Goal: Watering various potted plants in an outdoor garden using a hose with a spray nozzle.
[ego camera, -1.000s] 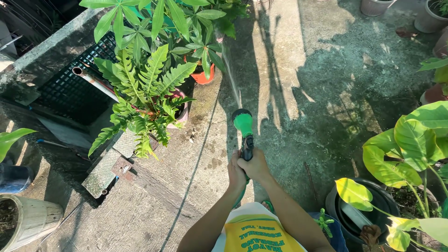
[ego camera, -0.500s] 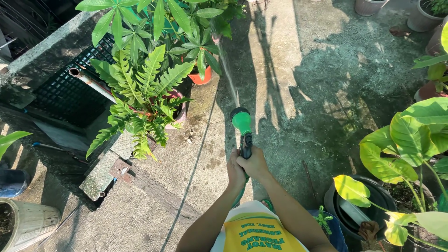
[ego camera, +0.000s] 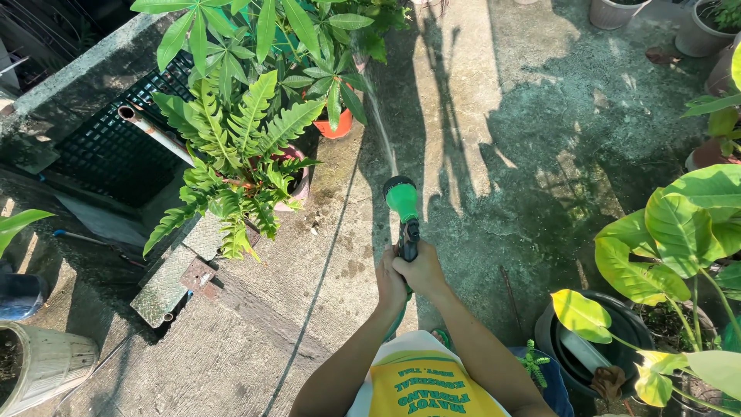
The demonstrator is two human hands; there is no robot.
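Observation:
Both of my hands grip the dark handle of a green hose spray nozzle (ego camera: 401, 202), held out in front of me. My left hand (ego camera: 390, 283) wraps the handle from the left, and my right hand (ego camera: 422, 272) overlaps it from the right. A thin jet of water (ego camera: 380, 123) shoots up and slightly left from the nozzle head toward a leafy plant in an orange pot (ego camera: 335, 123). A fern in a pinkish pot (ego camera: 297, 181) stands just left of the jet.
Concrete ground (ego camera: 502, 154) lies in sun and shade. A dark grate (ego camera: 108, 147) and a pipe (ego camera: 154, 133) sit at left. A big-leafed plant (ego camera: 679, 239) and a black bucket (ego camera: 617, 340) crowd the right. A pale pot (ego camera: 46, 371) stands at bottom left.
The view shifted slightly; the nozzle and both hands keep the same hold, and the water keeps spraying toward the orange pot.

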